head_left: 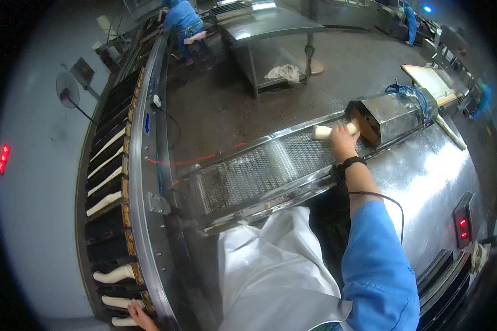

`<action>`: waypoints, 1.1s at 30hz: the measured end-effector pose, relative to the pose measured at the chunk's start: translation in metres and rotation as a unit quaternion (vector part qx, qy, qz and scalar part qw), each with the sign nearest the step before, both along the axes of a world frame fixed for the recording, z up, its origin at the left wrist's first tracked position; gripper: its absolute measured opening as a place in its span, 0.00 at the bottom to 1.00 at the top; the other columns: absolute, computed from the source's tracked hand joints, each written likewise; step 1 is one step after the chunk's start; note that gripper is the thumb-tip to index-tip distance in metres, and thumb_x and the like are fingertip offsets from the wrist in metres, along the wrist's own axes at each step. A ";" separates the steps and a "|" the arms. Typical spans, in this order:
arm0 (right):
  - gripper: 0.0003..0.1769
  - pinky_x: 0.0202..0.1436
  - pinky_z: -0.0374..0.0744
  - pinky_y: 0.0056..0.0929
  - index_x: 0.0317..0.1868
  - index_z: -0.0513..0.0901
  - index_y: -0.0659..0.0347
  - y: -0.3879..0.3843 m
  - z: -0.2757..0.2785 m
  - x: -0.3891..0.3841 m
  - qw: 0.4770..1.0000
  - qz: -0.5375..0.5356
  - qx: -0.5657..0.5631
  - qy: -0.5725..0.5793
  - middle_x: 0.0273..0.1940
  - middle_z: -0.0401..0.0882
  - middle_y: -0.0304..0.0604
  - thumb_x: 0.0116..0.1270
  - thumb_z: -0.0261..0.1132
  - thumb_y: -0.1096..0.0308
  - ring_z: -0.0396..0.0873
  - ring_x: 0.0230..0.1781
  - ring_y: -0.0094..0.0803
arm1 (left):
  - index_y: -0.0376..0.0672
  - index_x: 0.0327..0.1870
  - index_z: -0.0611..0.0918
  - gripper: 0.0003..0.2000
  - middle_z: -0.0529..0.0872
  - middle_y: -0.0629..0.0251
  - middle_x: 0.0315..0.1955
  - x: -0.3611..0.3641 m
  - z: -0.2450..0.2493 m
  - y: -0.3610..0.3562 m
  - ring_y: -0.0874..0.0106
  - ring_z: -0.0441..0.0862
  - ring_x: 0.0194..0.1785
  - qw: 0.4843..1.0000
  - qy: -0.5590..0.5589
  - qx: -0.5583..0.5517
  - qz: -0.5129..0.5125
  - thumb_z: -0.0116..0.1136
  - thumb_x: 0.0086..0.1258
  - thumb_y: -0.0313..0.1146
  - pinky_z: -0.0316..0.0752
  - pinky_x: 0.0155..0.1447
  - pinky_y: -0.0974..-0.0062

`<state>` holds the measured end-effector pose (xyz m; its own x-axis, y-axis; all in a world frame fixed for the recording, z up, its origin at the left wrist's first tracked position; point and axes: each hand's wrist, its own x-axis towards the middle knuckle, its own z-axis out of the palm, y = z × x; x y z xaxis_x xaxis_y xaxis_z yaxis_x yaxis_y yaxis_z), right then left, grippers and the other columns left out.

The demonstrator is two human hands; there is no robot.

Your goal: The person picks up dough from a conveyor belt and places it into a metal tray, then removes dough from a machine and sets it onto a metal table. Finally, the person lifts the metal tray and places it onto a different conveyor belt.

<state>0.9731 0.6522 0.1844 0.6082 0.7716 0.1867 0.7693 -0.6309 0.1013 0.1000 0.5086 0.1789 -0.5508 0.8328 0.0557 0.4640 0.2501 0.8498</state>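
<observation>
My right hand (344, 141), with a dark band on its wrist, is closed on a thick pale root-like piece (322, 132). That piece lies across the metal mesh belt (248, 176), just at the mouth of a steel housing (395, 116). At the lower left, my left hand (142, 316) has its fingers closed on another pale root-like piece (116, 302) in a dark slot of the long conveyor (105, 243). Its palm side is hidden. A curved pale piece (115, 275) lies one slot farther up, and another pale piece (124, 321) lies below.
Several thinner pale pieces (106, 175) lie in slots farther along the conveyor. A steel rail (143, 165) borders it. A steel table (270, 27) stands ahead, with a person in blue (182, 19) beside the conveyor. A control box (463, 223) with red digits is at right.
</observation>
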 end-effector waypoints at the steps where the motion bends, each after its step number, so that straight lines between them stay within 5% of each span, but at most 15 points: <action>1: 0.23 0.68 0.54 0.74 0.62 0.71 0.56 -0.001 0.008 -0.001 0.999 0.014 -0.045 0.008 0.64 0.71 0.41 0.65 0.57 0.70 0.64 0.70 0.36 | 0.33 0.54 0.81 0.18 0.76 0.47 0.60 -0.011 -0.001 -0.002 0.57 0.70 0.64 0.998 0.052 0.016 0.042 0.55 0.74 0.39 0.62 0.69 0.65; 3: 0.14 0.65 0.61 0.70 0.50 0.78 0.55 -0.002 0.011 -0.006 0.996 0.062 -0.059 -0.021 0.52 0.79 0.40 0.62 0.59 0.71 0.74 0.60 0.38 | 0.31 0.52 0.82 0.19 0.83 0.50 0.51 0.054 0.045 -0.006 0.55 0.75 0.56 0.953 0.265 -0.024 0.143 0.53 0.75 0.41 0.64 0.65 0.64; 6: 0.12 0.58 0.70 0.61 0.47 0.79 0.54 0.005 0.005 -0.024 0.987 0.138 -0.083 0.027 0.50 0.80 0.40 0.62 0.59 0.71 0.76 0.57 0.38 | 0.31 0.52 0.82 0.20 0.82 0.50 0.52 0.033 0.028 0.005 0.53 0.76 0.54 0.930 0.355 0.029 0.093 0.53 0.75 0.43 0.63 0.64 0.64; 8: 0.11 0.51 0.74 0.53 0.45 0.79 0.53 -0.004 -0.002 -0.041 0.973 0.221 -0.052 -0.036 0.47 0.80 0.39 0.61 0.61 0.68 0.77 0.54 0.37 | 0.31 0.54 0.81 0.21 0.81 0.48 0.54 0.011 0.011 0.015 0.53 0.76 0.55 0.932 0.347 0.012 0.103 0.52 0.75 0.43 0.64 0.65 0.64; 10: 0.11 0.50 0.75 0.50 0.44 0.80 0.54 -0.017 0.006 -0.055 0.970 0.229 -0.049 -0.057 0.45 0.80 0.39 0.60 0.62 0.67 0.77 0.52 0.38 | 0.34 0.56 0.80 0.21 0.74 0.45 0.62 -0.002 0.007 0.020 0.52 0.68 0.68 0.961 0.266 0.025 0.078 0.56 0.73 0.44 0.62 0.69 0.62; 14: 0.08 0.50 0.76 0.49 0.38 0.82 0.57 -0.027 0.010 -0.056 0.981 0.179 0.037 -0.063 0.45 0.79 0.43 0.57 0.64 0.67 0.77 0.49 0.42 | 0.32 0.59 0.78 0.25 0.76 0.44 0.60 -0.029 -0.004 0.020 0.51 0.70 0.66 0.971 0.224 0.031 0.071 0.54 0.74 0.47 0.63 0.68 0.62; 17: 0.10 0.49 0.78 0.41 0.39 0.82 0.59 -0.019 0.015 -0.060 0.974 0.210 0.050 0.066 0.43 0.78 0.46 0.54 0.65 0.72 0.76 0.47 0.47 | 0.38 0.64 0.76 0.30 0.75 0.49 0.63 -0.045 -0.013 0.018 0.49 0.69 0.66 0.973 0.195 -0.046 0.116 0.48 0.74 0.57 0.59 0.71 0.61; 18: 0.10 0.49 0.78 0.41 0.39 0.82 0.59 -0.020 0.030 -0.064 0.974 0.210 0.050 0.062 0.43 0.78 0.46 0.54 0.65 0.72 0.76 0.47 0.47 | 0.41 0.65 0.75 0.33 0.74 0.51 0.64 -0.036 0.001 0.015 0.48 0.68 0.67 0.950 0.231 -0.177 0.112 0.44 0.73 0.61 0.58 0.72 0.61; 20: 0.13 0.47 0.79 0.36 0.41 0.82 0.63 -0.037 0.083 -0.080 0.918 0.244 0.146 0.278 0.41 0.79 0.47 0.54 0.66 0.69 0.78 0.46 0.38 | 0.44 0.66 0.74 0.36 0.74 0.54 0.65 -0.006 0.014 0.010 0.47 0.67 0.68 0.907 0.263 -0.311 0.103 0.40 0.72 0.65 0.56 0.73 0.60; 22: 0.17 0.46 0.77 0.29 0.45 0.80 0.66 -0.054 0.104 -0.069 0.762 0.200 0.281 0.549 0.42 0.82 0.42 0.55 0.68 0.70 0.79 0.44 0.26 | 0.40 0.62 0.78 0.37 0.81 0.50 0.56 0.022 0.019 0.002 0.44 0.74 0.61 0.838 0.387 -0.331 0.197 0.35 0.72 0.67 0.67 0.65 0.53; 27: 0.12 0.38 0.82 0.29 0.42 0.80 0.63 -0.121 0.122 0.035 0.572 0.078 0.484 0.657 0.40 0.81 0.45 0.62 0.69 0.65 0.82 0.39 0.32 | 0.34 0.52 0.81 0.40 0.83 0.45 0.49 -0.021 -0.005 -0.006 0.43 0.77 0.54 0.851 0.382 -0.334 0.134 0.33 0.73 0.68 0.70 0.58 0.51; 30: 0.16 0.50 0.78 0.36 0.48 0.80 0.57 -0.188 0.134 0.117 0.579 0.020 0.592 0.561 0.44 0.81 0.41 0.64 0.69 0.60 0.80 0.46 0.32 | 0.31 0.49 0.81 0.38 0.83 0.38 0.42 -0.031 -0.024 -0.022 0.44 0.78 0.44 0.919 0.245 -0.241 0.194 0.35 0.74 0.65 0.71 0.52 0.54; 31: 0.18 0.48 0.80 0.36 0.49 0.79 0.59 -0.207 0.154 0.123 0.636 -0.009 0.615 0.466 0.44 0.81 0.41 0.62 0.71 0.60 0.81 0.46 0.33 | 0.29 0.49 0.80 0.38 0.83 0.37 0.40 -0.028 -0.022 -0.031 0.45 0.77 0.41 0.936 0.212 -0.211 0.185 0.37 0.74 0.65 0.71 0.50 0.54; 32: 0.19 0.46 0.82 0.38 0.49 0.79 0.61 -0.222 0.164 0.150 0.628 -0.054 0.668 0.395 0.43 0.81 0.42 0.61 0.72 0.62 0.81 0.46 0.34 | 0.28 0.48 0.80 0.38 0.82 0.35 0.37 -0.029 -0.018 -0.040 0.46 0.76 0.37 0.950 0.179 -0.183 0.177 0.39 0.74 0.64 0.70 0.48 0.55; 33: 0.19 0.42 0.84 0.37 0.49 0.79 0.63 -0.235 0.184 0.151 0.633 -0.022 0.697 0.335 0.43 0.81 0.44 0.61 0.72 0.65 0.82 0.43 0.35 | 0.25 0.47 0.80 0.39 0.82 0.38 0.37 -0.049 -0.013 -0.047 0.48 0.76 0.36 0.915 0.256 -0.291 0.112 0.40 0.74 0.64 0.70 0.47 0.55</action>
